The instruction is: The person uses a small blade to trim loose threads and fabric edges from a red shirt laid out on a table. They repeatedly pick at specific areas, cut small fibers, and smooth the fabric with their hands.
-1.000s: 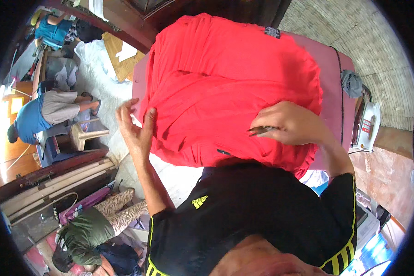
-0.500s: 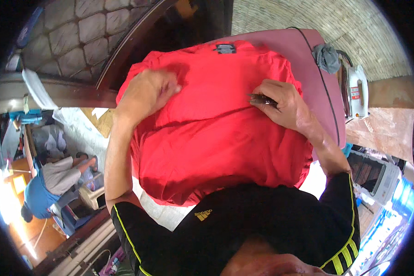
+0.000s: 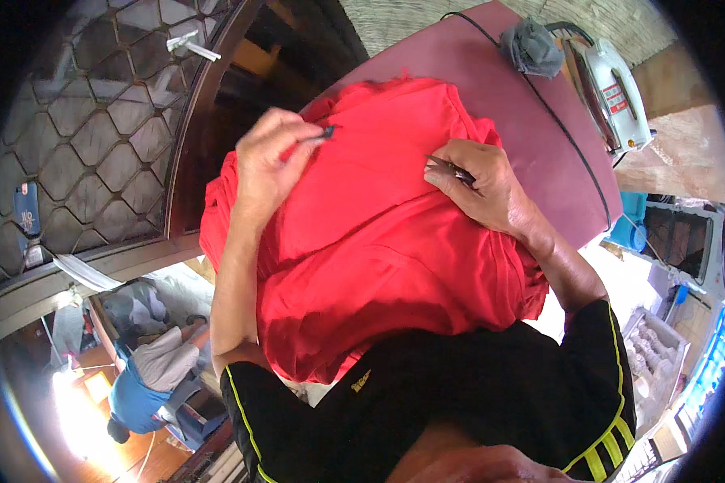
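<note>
Dark tag [image 3: 329,132], apparently the one lying at the far edge earlier, is now pinched in the left hand [image 3: 270,157]; the right hand [image 3: 483,183] clasps a dark tool [image 3: 462,174]. Red cloth [image 3: 354,193] lies rumpled on the pink board [image 3: 548,141], likely soft, light, best gripped by a bunched fold.

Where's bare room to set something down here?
The pink surface is bare between the red cloth and the black cord. It's crowded by the grey cloth and iron, and at the red cloth beneath your left hand and right hand.
</note>
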A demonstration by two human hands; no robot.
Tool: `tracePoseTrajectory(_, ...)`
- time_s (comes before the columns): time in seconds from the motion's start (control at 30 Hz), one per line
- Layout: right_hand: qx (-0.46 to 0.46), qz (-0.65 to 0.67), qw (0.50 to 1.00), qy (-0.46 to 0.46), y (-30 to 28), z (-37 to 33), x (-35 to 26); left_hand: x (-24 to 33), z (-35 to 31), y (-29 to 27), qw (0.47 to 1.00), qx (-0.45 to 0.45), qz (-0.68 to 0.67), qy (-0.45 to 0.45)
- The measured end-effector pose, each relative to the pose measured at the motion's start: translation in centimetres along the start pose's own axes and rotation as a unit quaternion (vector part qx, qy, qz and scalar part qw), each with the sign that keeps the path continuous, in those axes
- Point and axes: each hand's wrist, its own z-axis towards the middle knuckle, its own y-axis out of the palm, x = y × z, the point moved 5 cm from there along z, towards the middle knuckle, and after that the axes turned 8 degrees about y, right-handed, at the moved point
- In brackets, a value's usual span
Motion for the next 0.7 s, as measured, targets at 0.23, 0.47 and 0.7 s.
tracePoseTrajectory(0.23, 0.144, -0.043, 0.987, 0.061, -3.5, 1.9, 1.8, 0.0, 1.5, 1.9, 0.996, -0.077, 0.033, -0.002)
tracePoseTrajectory(0.47, 0.079, -0.089, 0.967, 0.225, -3.8, 5.6, 8.1, -0.1, 7.2, 8.8, 0.974, -0.197, 0.077, -0.082)
tracePoseTrajectory(0.7, 0.160, -0.045, 0.981, 0.101, -3.7, 7.1, 11.9, -2.1, 8.1, 11.2, 0.941, -0.233, 0.105, -0.222)
